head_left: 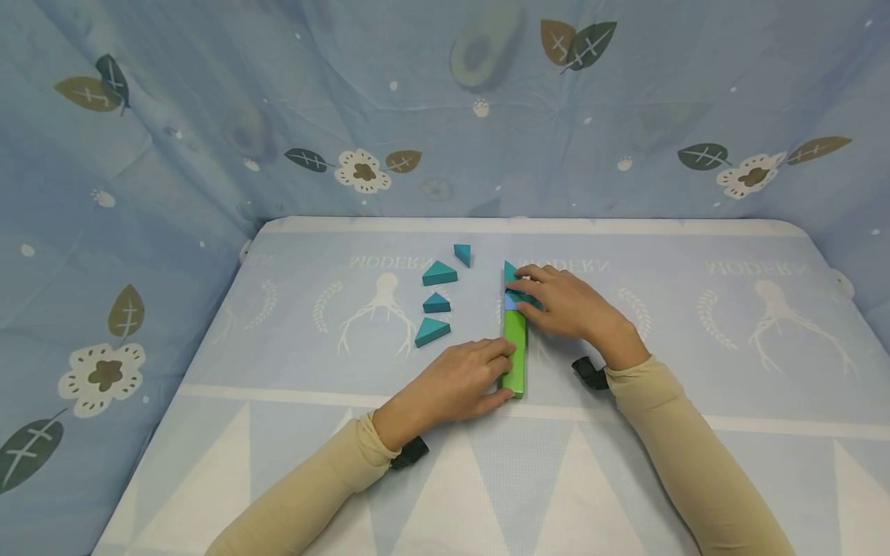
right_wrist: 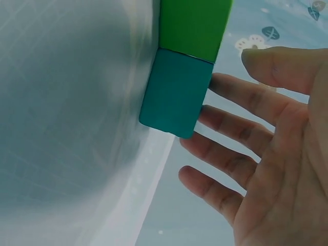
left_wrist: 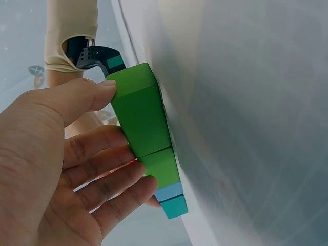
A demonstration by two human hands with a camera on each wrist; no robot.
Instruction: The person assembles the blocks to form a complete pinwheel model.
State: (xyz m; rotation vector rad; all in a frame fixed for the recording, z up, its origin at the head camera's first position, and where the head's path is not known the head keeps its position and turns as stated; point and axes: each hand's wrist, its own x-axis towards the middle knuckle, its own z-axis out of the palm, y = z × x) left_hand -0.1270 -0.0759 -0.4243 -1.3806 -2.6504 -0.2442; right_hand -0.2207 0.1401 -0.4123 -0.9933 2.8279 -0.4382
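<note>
A row of blocks runs away from me on the table: green blocks (head_left: 514, 377) at the near end, a light blue piece (head_left: 511, 302) beyond them, then a teal triangular block (head_left: 510, 272) at the far end. My left hand (head_left: 464, 378) lies along the left side of the green blocks, its thumb at the near end and fingertips touching the side. Fairly straight fingers of my right hand (head_left: 566, 303) touch the row's far part from the right. Another teal block (right_wrist: 177, 92), seen in the right wrist view, sits against a green face beside those fingertips.
Several loose teal triangular blocks (head_left: 433, 331) lie left of the row in a rough line, one (head_left: 462, 254) farther back. The patterned tablecloth (head_left: 660, 401) covers the table, and a blue printed curtain (head_left: 445, 100) stands behind it.
</note>
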